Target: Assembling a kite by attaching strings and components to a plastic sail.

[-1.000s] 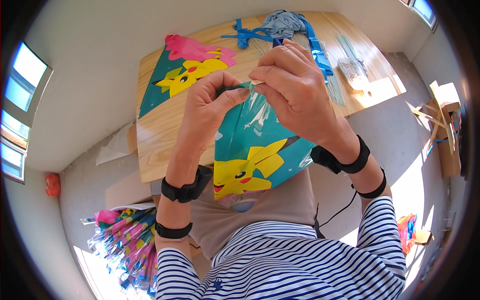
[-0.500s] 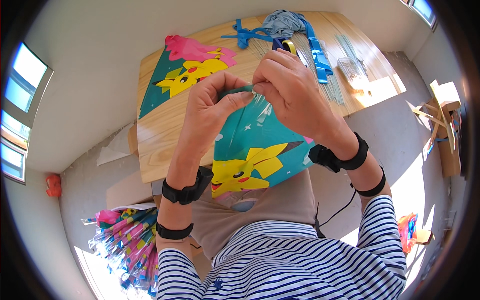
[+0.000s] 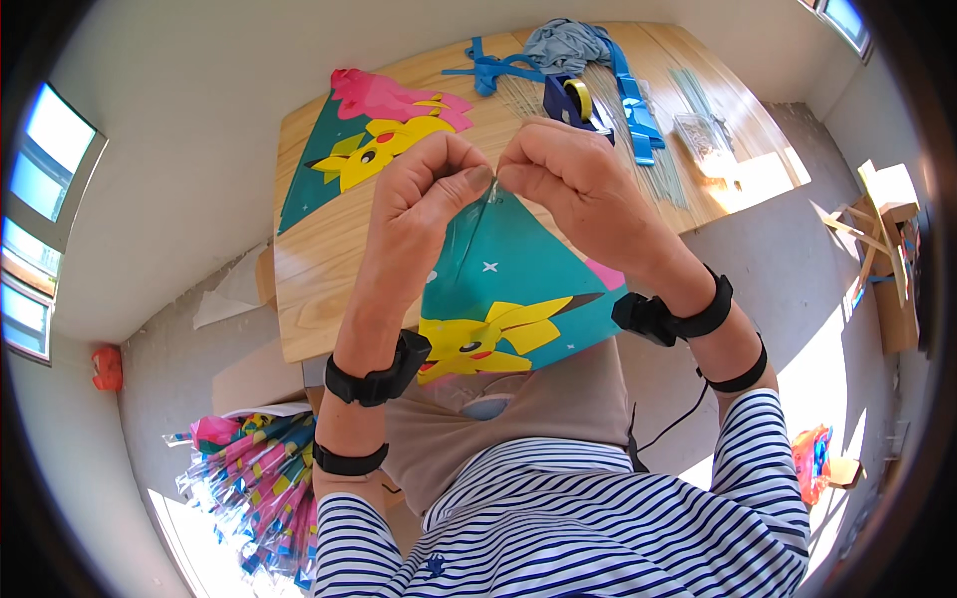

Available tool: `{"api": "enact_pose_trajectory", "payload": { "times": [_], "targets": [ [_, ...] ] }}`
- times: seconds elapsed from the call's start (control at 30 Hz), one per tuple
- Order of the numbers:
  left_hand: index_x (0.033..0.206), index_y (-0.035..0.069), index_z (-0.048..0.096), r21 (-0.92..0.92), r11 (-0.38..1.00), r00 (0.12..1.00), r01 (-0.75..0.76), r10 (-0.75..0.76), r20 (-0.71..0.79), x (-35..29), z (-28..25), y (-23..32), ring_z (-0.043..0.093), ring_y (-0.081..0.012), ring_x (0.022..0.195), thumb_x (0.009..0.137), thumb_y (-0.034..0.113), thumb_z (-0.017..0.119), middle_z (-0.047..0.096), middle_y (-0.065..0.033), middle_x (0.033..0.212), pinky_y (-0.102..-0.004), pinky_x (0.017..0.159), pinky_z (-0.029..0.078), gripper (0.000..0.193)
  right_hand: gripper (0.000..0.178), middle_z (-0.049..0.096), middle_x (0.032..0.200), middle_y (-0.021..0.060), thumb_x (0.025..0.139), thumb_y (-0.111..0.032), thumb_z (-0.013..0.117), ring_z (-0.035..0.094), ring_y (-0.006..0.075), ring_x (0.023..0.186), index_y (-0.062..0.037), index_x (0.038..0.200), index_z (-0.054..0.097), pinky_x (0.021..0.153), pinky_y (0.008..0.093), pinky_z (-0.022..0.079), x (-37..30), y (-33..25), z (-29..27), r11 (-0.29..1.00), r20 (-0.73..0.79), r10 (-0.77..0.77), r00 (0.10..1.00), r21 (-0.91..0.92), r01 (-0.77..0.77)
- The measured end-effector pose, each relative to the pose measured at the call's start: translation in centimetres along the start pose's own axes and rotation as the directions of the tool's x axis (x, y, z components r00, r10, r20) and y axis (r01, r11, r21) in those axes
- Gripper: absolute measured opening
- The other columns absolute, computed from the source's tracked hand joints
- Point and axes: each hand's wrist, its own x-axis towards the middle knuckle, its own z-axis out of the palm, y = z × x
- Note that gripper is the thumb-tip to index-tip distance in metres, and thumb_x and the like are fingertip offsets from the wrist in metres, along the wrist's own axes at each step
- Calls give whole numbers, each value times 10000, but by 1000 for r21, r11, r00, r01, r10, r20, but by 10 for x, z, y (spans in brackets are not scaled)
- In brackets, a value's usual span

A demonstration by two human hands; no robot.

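Observation:
A teal, shiny printed sheet (image 3: 513, 264) with a yellow cartoon animal on it hangs over my lap at the table's near edge. Its top corner narrows to a point between my hands. My left hand (image 3: 424, 199) is closed, thumb and forefinger pinching that corner from the left. Close against it, my right hand (image 3: 573, 184) pinches the same corner, its fingers curled in. Whatever small piece may be between the fingertips is hidden. On the wooden table (image 3: 339, 269), more printed sheets (image 3: 384, 149) in teal, pink and yellow lie at the left.
Beyond my right hand stand a dark blue tape dispenser (image 3: 570, 100) and thin rods (image 3: 663, 179). Blue ribbon (image 3: 633, 110), a grey-blue cloth (image 3: 566, 47) and a clear box (image 3: 704, 140) lie farther back. Wrapped colourful bundles (image 3: 264, 478) rest on the floor at left.
My right hand has come down and left, uncovering the tape dispenser. The fingertips of both hands have shifted slightly left, and the sheet's top corner now looks tighter and more pointed.

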Motion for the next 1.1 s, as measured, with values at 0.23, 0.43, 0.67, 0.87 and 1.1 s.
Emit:
{"api": "enact_pose_trajectory", "payload": {
  "times": [0.23, 0.43, 0.67, 0.87, 1.1],
  "targets": [
    [936, 43, 623, 19, 999, 999, -26, 27, -21, -3, -4, -2, 507, -34, 803, 946, 108, 650, 577, 48, 847, -196, 720, 413, 72, 92, 601, 771, 41, 912, -71, 648, 539, 113, 696, 8, 875, 617, 625, 243, 436, -1, -10, -2, 996, 144, 79, 986, 21, -83],
    [1087, 41, 643, 553, 795, 902, -249, 398, -167, -14, -21, -11, 591, -141, 1043, 911, 119, 708, 655, -38, 1097, -290, 895, 455, 203, 132, 528, 652, 17, 892, -94, 669, 479, 76, 607, 15, 832, 626, 538, 270, 379, 1, 3, -13, 961, -188, 197, 962, 232, -151],
    [1230, 38, 588, 700, 680, 926, -218, 370, -71, -93, 0, -35, 564, -302, 1171, 765, 175, 828, 579, -179, 1290, -405, 964, 462, 541, 165, 672, 817, 25, 973, -172, 625, 651, 70, 722, -19, 945, 683, 683, 210, 544, 6, -7, -26, 853, -164, 366, 916, 453, -260],
    [1398, 64, 461, 796, 555, 902, -243, 430, -24, -125, 32, -44, 454, -360, 1280, 692, 288, 894, 465, -188, 1409, -472, 1033, 394, 858, 166, 693, 820, 99, 953, -123, 614, 723, 165, 736, 38, 945, 653, 737, 274, 604, 15, -17, -19, 723, -150, 394, 907, 659, -206],
    [1349, 49, 502, 918, 352, 789, -184, 610, -76, -113, 20, -52, 477, -346, 1197, 717, 242, 879, 515, -170, 1304, -460, 999, 390, 761, 150, 697, 841, 131, 951, -92, 596, 743, 215, 769, 51, 935, 642, 770, 310, 622, 14, -47, -15, 693, -162, 373, 913, 703, -158]
  ]
}}
